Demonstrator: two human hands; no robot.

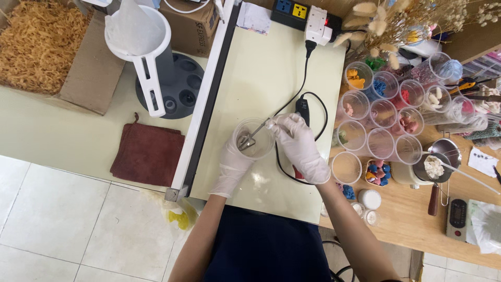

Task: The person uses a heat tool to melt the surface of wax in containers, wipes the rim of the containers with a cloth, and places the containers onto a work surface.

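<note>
Cupping clear cup (pixel 254 138), left hand (pixel 233 159), right hand (pixel 301 144) gripping spoon (pixel 255 136)

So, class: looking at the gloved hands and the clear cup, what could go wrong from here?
1. The left hand grips the clear cup only from one side while the right hand works a metal tool inside; the cup might tip.
2. The black cable lies right beside the cup; a spill could reach it.
</note>
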